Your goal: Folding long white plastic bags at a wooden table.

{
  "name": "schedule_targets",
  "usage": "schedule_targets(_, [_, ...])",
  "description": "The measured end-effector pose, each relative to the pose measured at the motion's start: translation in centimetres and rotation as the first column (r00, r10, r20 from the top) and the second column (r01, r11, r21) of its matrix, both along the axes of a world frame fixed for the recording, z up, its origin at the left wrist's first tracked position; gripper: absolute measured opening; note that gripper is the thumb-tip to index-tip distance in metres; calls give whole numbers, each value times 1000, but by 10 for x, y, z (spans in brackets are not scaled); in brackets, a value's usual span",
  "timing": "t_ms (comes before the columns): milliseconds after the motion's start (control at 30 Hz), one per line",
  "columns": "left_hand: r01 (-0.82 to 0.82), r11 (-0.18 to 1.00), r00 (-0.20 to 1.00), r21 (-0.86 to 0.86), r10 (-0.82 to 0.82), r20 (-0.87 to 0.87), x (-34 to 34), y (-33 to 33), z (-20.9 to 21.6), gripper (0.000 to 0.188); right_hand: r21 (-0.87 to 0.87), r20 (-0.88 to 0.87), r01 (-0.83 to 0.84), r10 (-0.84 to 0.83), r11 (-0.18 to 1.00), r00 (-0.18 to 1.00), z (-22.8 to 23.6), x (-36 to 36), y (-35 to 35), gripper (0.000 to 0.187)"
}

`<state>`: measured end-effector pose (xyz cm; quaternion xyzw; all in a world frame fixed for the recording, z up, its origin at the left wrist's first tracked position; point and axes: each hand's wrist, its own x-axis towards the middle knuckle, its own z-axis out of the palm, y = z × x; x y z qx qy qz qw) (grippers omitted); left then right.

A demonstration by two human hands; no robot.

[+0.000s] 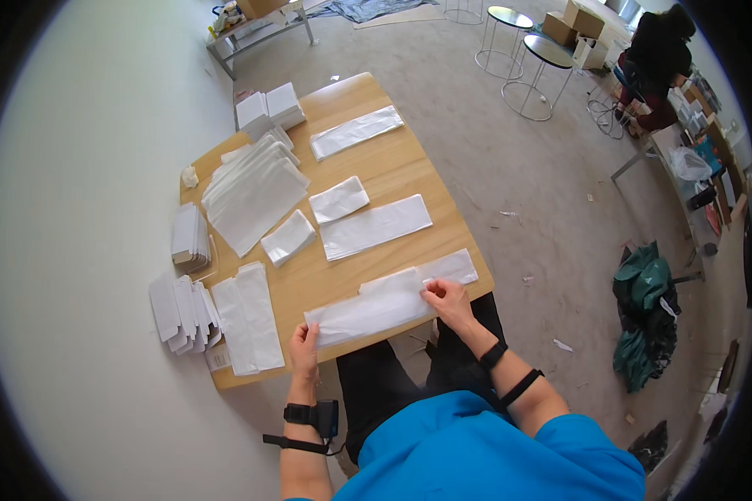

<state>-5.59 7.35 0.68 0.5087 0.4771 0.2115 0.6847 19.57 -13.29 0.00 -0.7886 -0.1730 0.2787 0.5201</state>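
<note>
Two hands work one long white paper bag (pixel 376 305) that lies flat at the near edge of the tabletop (pixel 409 171), its long axis running from about eight o'clock to two o'clock. The left hand (pixel 304 349) pinches the bag's near-left end, grip closed on the paper; the right hand (pixel 448 299) presses fingertips on the bag past its middle, toward the two-o'clock end — whether that grip actually clamps the paper I cannot tell. Toward eleven o'clock lie a fanned stack of bags (pixel 253 194), two small folded bags (pixel 339 199) and another long flat bag (pixel 376 226); more piles (pixel 184 305) sit at nine o'clock. Beyond the wooden top — grey carpet (pixel 510 167), round wire side tables (pixel 543 71) and another person (pixel 656 67) seated at one o'clock.
</note>
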Motion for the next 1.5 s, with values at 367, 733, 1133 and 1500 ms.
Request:
schedule_targets(367, [-7, 977, 992, 214, 34, -122, 23, 16, -25, 18, -239, 186, 90, -45, 967, 982, -9, 10, 32, 28])
schedule_targets(733, [231, 782, 814, 579, 170, -555, 38, 7, -27, 23, -346, 226, 134, -56, 929, 973, -17, 3, 39, 22])
schedule_targets(1133, [461, 443, 879, 769, -344, -329, 128, -72, 13, 13, -323, 305, 168, -66, 931, 950, -23, 3, 39, 27])
schedule_targets(1500, [558, 638, 824, 531, -504, -259, 141, -78, -24, 16, 20, -99, 112, -110, 993, 989, -14, 1, 7, 23])
